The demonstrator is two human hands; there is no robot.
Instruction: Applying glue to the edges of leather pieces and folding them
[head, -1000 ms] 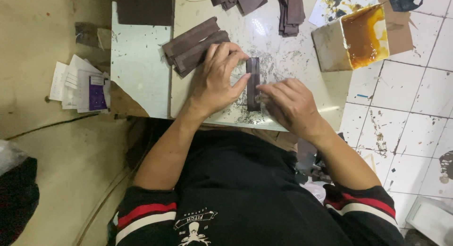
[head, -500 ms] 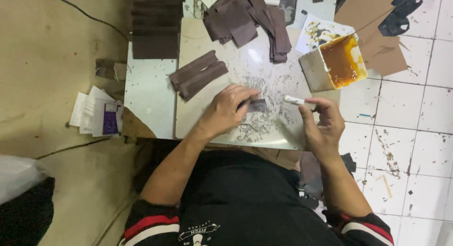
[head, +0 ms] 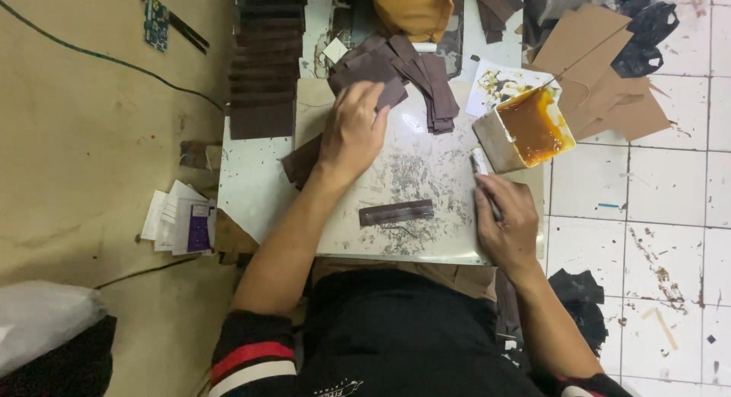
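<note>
I sit at a small white work board (head: 426,245) smeared with grey marks. My left hand (head: 354,130) is stretched forward, fingers spread on a heap of dark brown leather strips (head: 407,73) at the board's far edge. My right hand (head: 506,218) rests near the board's right edge, closed around a thin white-tipped tool (head: 481,169) that points toward an open box of amber glue (head: 533,127). One brown strip (head: 396,212) lies flat on the board in front of me, touched by neither hand.
A long stack of brown strips (head: 263,62) runs along the far left of the low table. Brown cardboard sheets (head: 601,70) and a black bag lie on the tiled floor to the right. Papers (head: 179,226) sit on the floor at left.
My left hand has left the strip on the board and reached forward to the heap. The right hand, now holding the tool, pulled right. The camera view shifted forward.
</note>
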